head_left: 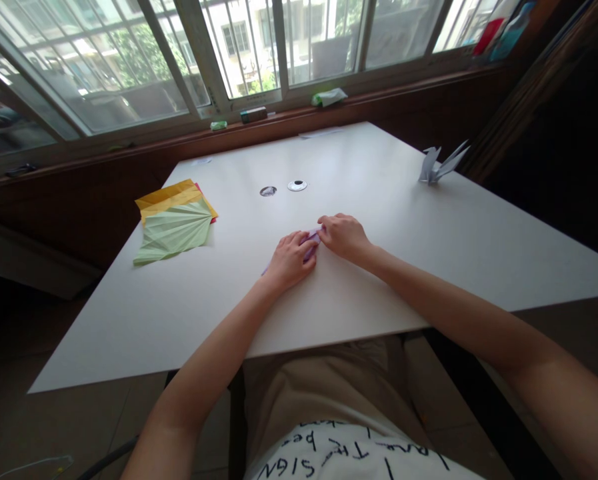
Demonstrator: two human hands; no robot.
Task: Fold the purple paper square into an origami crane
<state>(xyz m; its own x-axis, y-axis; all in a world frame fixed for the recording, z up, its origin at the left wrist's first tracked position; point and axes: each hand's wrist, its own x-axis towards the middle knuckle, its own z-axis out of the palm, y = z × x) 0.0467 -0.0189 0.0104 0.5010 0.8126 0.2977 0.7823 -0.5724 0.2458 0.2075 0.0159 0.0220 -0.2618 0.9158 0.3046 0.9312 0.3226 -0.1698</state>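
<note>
Right by a big window (129, 60) stands a wide white table (379, 280), with a brown sill behind it and a dark floor below. On the table lie a pile of yellow and green folded papers (175, 223) to the left, a white paper bird (439, 165) far to the right, and two small round holes (283, 188) near the middle. Smallest is the purple paper (311, 241), flat at the middle of the table and mostly hidden, with the left hand (289, 259) and right hand (343, 236) pressing it down, fingers close together.
</note>
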